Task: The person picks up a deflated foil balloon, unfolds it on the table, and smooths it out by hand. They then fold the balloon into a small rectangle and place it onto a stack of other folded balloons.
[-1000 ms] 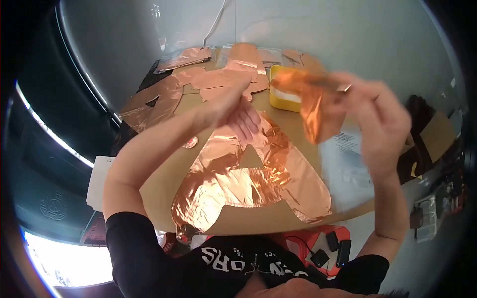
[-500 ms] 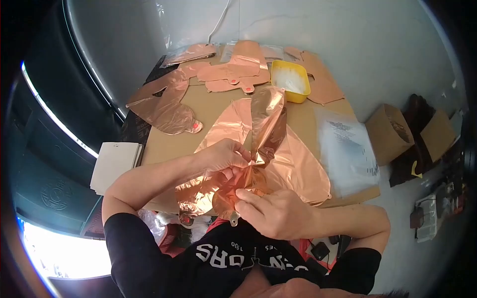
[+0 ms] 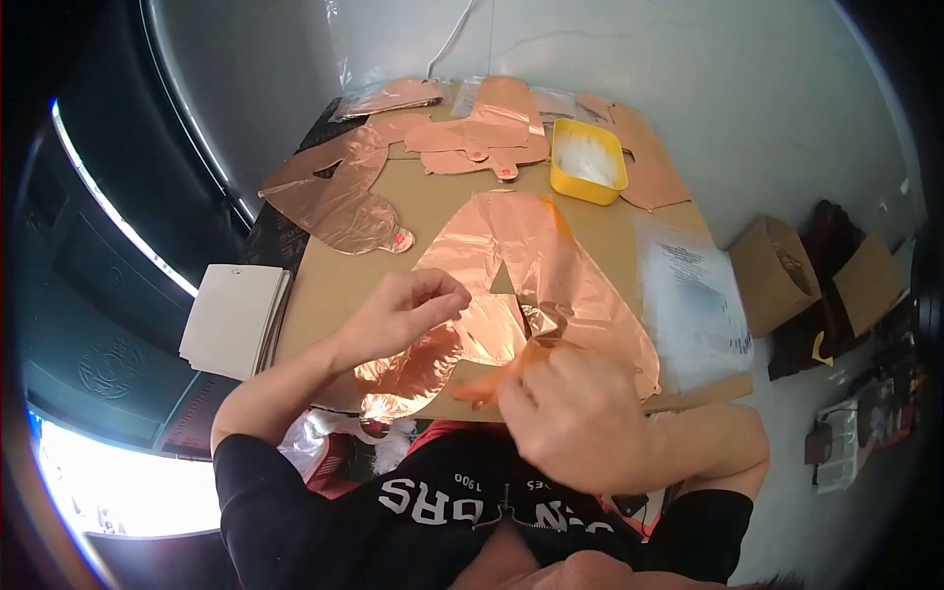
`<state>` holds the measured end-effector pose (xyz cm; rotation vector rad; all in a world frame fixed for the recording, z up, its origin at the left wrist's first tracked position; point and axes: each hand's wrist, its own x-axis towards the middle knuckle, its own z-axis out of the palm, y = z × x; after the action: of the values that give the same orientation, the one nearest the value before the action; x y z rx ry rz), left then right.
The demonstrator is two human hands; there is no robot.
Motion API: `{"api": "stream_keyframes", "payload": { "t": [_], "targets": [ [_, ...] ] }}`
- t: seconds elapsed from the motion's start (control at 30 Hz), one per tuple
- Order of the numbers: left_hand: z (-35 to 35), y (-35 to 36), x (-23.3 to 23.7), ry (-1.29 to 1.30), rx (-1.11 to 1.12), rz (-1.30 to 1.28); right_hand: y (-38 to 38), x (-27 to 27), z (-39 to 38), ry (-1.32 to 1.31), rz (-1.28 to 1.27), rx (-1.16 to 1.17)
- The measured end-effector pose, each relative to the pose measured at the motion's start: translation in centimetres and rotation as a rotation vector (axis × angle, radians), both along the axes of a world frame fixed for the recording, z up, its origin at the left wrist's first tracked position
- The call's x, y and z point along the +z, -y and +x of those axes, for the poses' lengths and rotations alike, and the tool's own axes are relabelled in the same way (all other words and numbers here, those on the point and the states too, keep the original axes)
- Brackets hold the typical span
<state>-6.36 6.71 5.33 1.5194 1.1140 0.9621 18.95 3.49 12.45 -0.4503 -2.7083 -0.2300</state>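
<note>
A flat copper-coloured foil balloon, shaped like a letter A with a small triangular hole, lies in front of me on the cardboard. My right hand is closed on a folded, orange-looking part of it near the front edge, blurred by motion. Over the balloon's left side is my left hand, its fingers curled and thumb against the index finger, with nothing visible in it. The balloon's lower left leg is crinkled and shiny.
Another foil balloon lies at the back left, near several stacked ones. A yellow tub holds whitish contents. Clear plastic bags lie right, white cards left. An open cardboard box stands beyond the table's right side.
My left hand has let go of the foil and moved left. My right hand has moved right, pulling foil with it. The raised foil flap has come down flat, showing the triangular hole.
</note>
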Motion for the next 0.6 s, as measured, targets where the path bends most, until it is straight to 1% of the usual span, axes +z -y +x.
{"api": "stream_keyframes", "payload": {
  "t": [0.03,0.13,0.17,0.27,0.3,0.4,0.43,0.53,0.6],
  "targets": [
    [-0.3,0.9,0.2,-0.015,-0.019,0.075,-0.8,0.3,-0.1,-0.075,-0.017,0.027],
    [-0.7,3.5,1.0,-0.127,-0.066,0.365,-2.8,-1.0,-0.3,-0.248,-0.259,-0.015],
    [-0.2,4.9,1.6,-0.125,-0.007,0.284,-3.0,-1.3,-0.4,-0.308,-0.428,-0.056],
    [0.6,7.2,1.3,-0.011,0.126,-0.068,-3.8,-2.8,-0.6,-0.408,-0.65,-0.021],
    [1.2,7.6,2.0,0.022,0.144,-0.174,-3.7,-3.1,-0.7,-0.411,-0.681,-0.035],
    [2.0,8.2,1.3,-0.026,0.057,-0.163,-3.6,-4.0,-0.8,-0.442,-0.802,-0.054],
    [2.3,8.1,0.0,-0.017,0.045,-0.081,-3.6,-4.0,-0.8,-0.44,-0.81,-0.048],
    [3.9,7.8,-1.2,-0.105,0.159,0.148,-3.5,-3.9,-0.8,-0.447,-0.82,-0.032],
    [4.6,7.4,-1.1,-0.2,0.198,0.227,-3.4,-3.9,-1.1,-0.458,-0.808,-0.014]
  ]
}}
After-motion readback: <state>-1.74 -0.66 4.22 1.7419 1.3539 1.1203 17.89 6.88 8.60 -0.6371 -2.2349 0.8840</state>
